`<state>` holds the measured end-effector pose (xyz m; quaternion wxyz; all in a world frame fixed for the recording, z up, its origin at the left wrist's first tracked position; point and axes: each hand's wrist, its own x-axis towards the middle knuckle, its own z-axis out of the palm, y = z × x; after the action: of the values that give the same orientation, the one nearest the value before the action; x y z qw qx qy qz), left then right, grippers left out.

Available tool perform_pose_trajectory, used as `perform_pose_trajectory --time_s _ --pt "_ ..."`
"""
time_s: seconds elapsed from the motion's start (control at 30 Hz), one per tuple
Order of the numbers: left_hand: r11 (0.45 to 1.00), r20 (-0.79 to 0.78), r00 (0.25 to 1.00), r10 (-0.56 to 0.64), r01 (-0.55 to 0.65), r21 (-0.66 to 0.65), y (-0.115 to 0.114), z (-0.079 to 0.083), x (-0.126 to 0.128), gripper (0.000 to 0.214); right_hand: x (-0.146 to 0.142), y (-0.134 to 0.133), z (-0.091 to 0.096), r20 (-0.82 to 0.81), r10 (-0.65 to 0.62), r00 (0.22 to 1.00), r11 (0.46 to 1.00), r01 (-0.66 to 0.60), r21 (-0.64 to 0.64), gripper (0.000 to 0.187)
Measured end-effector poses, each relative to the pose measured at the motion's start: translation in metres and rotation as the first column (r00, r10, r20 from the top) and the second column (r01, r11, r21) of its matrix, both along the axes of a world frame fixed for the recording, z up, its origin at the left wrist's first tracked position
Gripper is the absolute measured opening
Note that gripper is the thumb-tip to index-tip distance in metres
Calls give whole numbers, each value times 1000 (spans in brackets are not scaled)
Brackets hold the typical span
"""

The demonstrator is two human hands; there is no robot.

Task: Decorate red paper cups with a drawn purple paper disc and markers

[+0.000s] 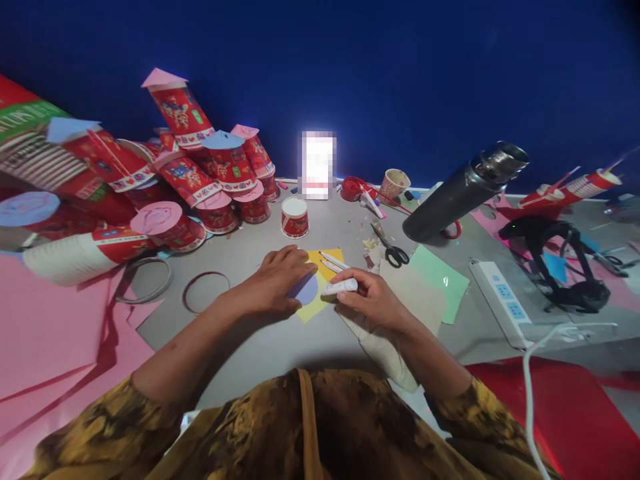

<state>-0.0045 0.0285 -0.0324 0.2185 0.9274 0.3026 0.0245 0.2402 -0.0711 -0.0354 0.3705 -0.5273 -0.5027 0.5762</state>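
Observation:
My left hand (280, 277) lies palm down with its fingers stretched out, over and touching a round piece of purple paper (307, 289). Under that circle is a yellow paper sheet (311, 312). In my right hand (373, 297) a white glue stick (340, 287) lies sideways between thumb and fingers, just right of the circle. White pens (334, 261) rest on an orange-yellow paper (336, 255) beyond my right fingertips. A red paper cup (295, 218) stands upside down past my left hand.
Red cup lanterns with paper tops (233, 167) pile up on the left. Two tape-like rings (206, 292) lie nearer. To the right are black scissors (393, 250), green paper (440, 280), a dark flask (450, 200), a power strip (503, 300) and a black strap harness (565, 267).

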Motion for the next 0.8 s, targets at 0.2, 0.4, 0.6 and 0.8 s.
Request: perform_pose_trajectory --time_s 0.2,0.4,0.6,0.8 --pt "999 32 999 20 -19 -33 -5 -1 2 60 -17 -3 -12 408 -105 907 953 -25 301 29" --pt "994 60 994 88 -92 61 -10 -8 4 48 -15 -8 -17 445 -93 891 960 -39 278 32" --pt "959 86 978 192 -206 196 -19 -7 2 38 -16 -7 -17 440 -106 892 970 -5 244 31" --pt "942 269 943 198 -258 214 -16 -21 -3 26 -14 -5 -15 434 -82 897 964 -40 265 30"
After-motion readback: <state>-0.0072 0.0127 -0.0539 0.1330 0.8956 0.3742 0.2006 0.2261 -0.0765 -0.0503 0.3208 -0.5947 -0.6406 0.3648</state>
